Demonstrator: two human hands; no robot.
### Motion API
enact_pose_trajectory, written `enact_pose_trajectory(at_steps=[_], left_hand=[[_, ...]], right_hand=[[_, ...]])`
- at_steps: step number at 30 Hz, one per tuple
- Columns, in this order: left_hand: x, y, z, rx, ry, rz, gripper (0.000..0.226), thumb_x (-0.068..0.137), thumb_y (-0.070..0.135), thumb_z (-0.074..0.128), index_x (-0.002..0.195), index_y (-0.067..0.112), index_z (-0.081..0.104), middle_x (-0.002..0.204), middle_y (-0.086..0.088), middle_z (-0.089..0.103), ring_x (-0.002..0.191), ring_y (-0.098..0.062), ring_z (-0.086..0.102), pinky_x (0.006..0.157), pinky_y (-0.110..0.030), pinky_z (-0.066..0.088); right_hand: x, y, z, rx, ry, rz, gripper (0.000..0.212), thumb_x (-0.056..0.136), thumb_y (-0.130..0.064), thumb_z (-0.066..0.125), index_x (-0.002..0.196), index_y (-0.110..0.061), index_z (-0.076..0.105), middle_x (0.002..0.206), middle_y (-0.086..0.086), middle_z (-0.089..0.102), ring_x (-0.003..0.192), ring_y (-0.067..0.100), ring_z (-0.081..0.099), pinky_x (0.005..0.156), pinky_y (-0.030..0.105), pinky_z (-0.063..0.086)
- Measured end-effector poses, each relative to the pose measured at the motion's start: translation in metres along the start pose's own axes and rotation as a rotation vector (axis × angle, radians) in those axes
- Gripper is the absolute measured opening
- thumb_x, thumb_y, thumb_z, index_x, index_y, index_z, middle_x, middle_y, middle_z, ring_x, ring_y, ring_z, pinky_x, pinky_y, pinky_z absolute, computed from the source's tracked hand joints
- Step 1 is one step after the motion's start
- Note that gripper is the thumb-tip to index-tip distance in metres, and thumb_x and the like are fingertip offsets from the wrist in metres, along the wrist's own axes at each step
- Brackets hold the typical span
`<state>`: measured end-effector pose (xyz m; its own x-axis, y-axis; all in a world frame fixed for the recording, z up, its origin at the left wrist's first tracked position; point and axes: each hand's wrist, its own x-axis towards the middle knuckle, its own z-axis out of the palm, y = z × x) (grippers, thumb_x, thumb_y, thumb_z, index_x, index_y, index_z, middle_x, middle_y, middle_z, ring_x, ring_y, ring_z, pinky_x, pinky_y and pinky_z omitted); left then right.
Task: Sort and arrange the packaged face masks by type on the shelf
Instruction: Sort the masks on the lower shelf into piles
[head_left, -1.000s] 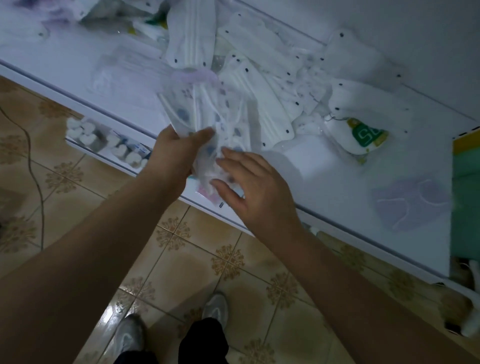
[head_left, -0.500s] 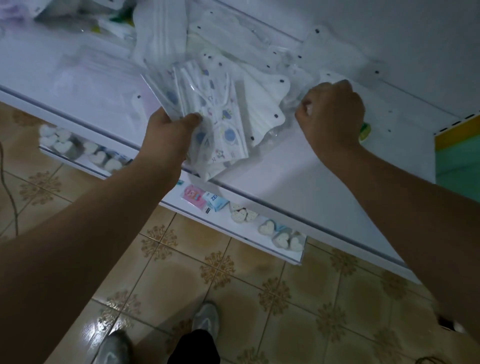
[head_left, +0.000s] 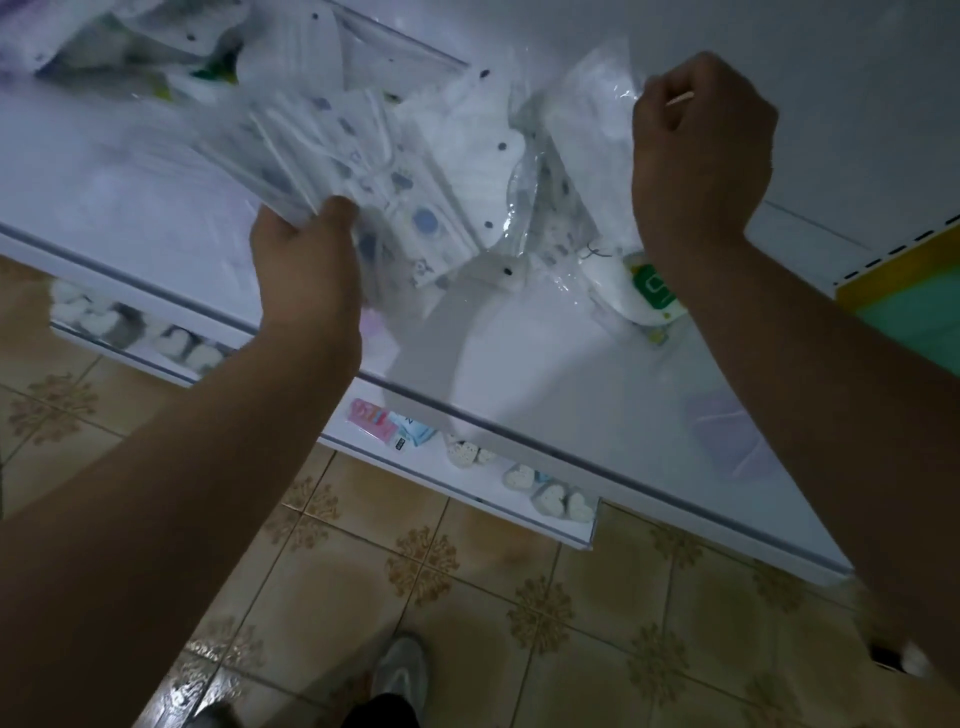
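Sorting: mid-task, packs piled on shelf (head_left: 597, 395)
left hand (head_left: 306, 270): fingers clamped on patterned mask packs (head_left: 332, 156)
right hand (head_left: 698, 150): pinches clear mask pack (head_left: 561, 156), lifted
Handling: light, floppy, slick film; grip edges

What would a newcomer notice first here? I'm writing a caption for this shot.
The two hands above the white shelf: the left hand grips a fanned stack of patterned masks, while the right hand lifts a clear packet. Loose white masks lie between them.
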<state>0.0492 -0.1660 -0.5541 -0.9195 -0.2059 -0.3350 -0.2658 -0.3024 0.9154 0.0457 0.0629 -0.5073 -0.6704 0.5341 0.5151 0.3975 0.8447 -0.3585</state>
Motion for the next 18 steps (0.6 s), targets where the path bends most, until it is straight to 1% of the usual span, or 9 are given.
enact_pose_trajectory(at_steps=[2, 4, 5, 8, 10, 12, 15, 16, 18], left_hand=[[-0.003, 0.002, 0.004, 0.033, -0.042, 0.033, 0.021, 0.093, 0.012, 0.059, 0.102, 0.03, 0.063, 0.101, 0.013, 0.073, 0.1, -0.012, 0.07, 0.093, -0.036, 0.059], [-0.008, 0.001, 0.008, 0.086, -0.095, 0.072, 0.021, 0.098, 0.014, 0.056, 0.107, 0.033, 0.059, 0.098, 0.021, 0.068, 0.095, -0.002, 0.067, 0.085, -0.022, 0.057], [-0.009, 0.0, 0.008, 0.107, -0.124, 0.088, 0.022, 0.099, 0.016, 0.055, 0.109, 0.035, 0.057, 0.099, 0.024, 0.066, 0.097, 0.0, 0.065, 0.086, -0.022, 0.057], [-0.017, -0.004, 0.01, 0.199, -0.176, 0.097, 0.023, 0.101, 0.02, 0.053, 0.117, 0.035, 0.059, 0.108, 0.019, 0.068, 0.106, -0.009, 0.065, 0.101, -0.04, 0.054], [-0.027, -0.013, 0.014, 0.279, -0.262, 0.069, 0.029, 0.103, 0.023, 0.052, 0.131, 0.026, 0.057, 0.123, 0.007, 0.068, 0.114, -0.018, 0.065, 0.103, -0.047, 0.052], [-0.034, -0.02, 0.019, 0.188, -0.377, -0.071, 0.028, 0.105, 0.031, 0.051, 0.131, 0.023, 0.058, 0.127, 0.0, 0.068, 0.115, -0.023, 0.067, 0.101, -0.052, 0.053], [-0.03, -0.024, 0.015, 0.019, -0.553, -0.234, 0.06, 0.096, 0.06, 0.053, 0.135, 0.015, 0.059, 0.125, -0.01, 0.071, 0.115, -0.028, 0.069, 0.098, -0.051, 0.054], [-0.025, -0.025, 0.01, 0.028, -0.541, -0.219, 0.064, 0.093, 0.06, 0.058, 0.135, 0.012, 0.06, 0.123, -0.012, 0.071, 0.114, -0.029, 0.069, 0.096, -0.048, 0.055], [-0.009, -0.029, -0.002, 0.113, -0.334, -0.144, 0.042, 0.094, 0.035, 0.069, 0.128, 0.011, 0.064, 0.114, -0.01, 0.075, 0.107, -0.028, 0.072, 0.084, -0.039, 0.059]], right_hand=[[0.002, 0.006, -0.007, -0.048, 0.03, 0.034, 0.032, 0.102, -0.037, 0.037, 0.105, -0.018, 0.063, 0.099, -0.004, 0.068, 0.089, 0.01, 0.056, 0.065, 0.026, 0.031], [0.004, 0.014, -0.015, -0.097, 0.06, 0.072, 0.034, 0.104, -0.04, 0.036, 0.111, -0.018, 0.061, 0.105, -0.003, 0.067, 0.088, 0.006, 0.048, 0.066, 0.026, 0.031], [0.005, 0.017, -0.02, -0.103, 0.071, 0.101, 0.036, 0.105, -0.042, 0.036, 0.114, -0.018, 0.061, 0.108, -0.003, 0.066, 0.088, 0.004, 0.047, 0.066, 0.025, 0.031], [0.003, 0.021, -0.034, -0.056, 0.071, 0.181, 0.041, 0.103, -0.049, 0.038, 0.117, -0.018, 0.061, 0.112, -0.005, 0.065, 0.091, 0.003, 0.053, 0.066, 0.021, 0.03], [-0.011, 0.012, -0.037, -0.044, 0.02, 0.163, 0.039, 0.103, -0.045, 0.04, 0.116, -0.015, 0.061, 0.111, 0.0, 0.066, 0.099, 0.013, 0.059, 0.066, 0.021, 0.026], [-0.042, -0.009, -0.031, -0.016, -0.114, 0.041, 0.03, 0.102, -0.037, 0.045, 0.107, -0.012, 0.061, 0.102, 0.008, 0.067, 0.096, 0.026, 0.06, 0.071, 0.029, 0.029], [-0.098, -0.045, -0.022, 0.391, -0.559, -0.006, 0.028, 0.102, -0.037, 0.048, 0.093, -0.016, 0.064, 0.081, -0.004, 0.066, 0.076, 0.014, 0.061, 0.074, 0.029, 0.047], [-0.11, -0.051, -0.02, 0.512, -0.705, 0.018, 0.033, 0.102, -0.038, 0.046, 0.095, -0.014, 0.067, 0.078, -0.005, 0.065, 0.072, 0.009, 0.06, 0.072, 0.028, 0.048], [-0.118, -0.048, -0.012, 0.598, -0.834, -0.006, 0.031, 0.103, -0.029, 0.047, 0.1, -0.008, 0.069, 0.082, 0.0, 0.068, 0.072, 0.008, 0.06, 0.073, 0.026, 0.049]])
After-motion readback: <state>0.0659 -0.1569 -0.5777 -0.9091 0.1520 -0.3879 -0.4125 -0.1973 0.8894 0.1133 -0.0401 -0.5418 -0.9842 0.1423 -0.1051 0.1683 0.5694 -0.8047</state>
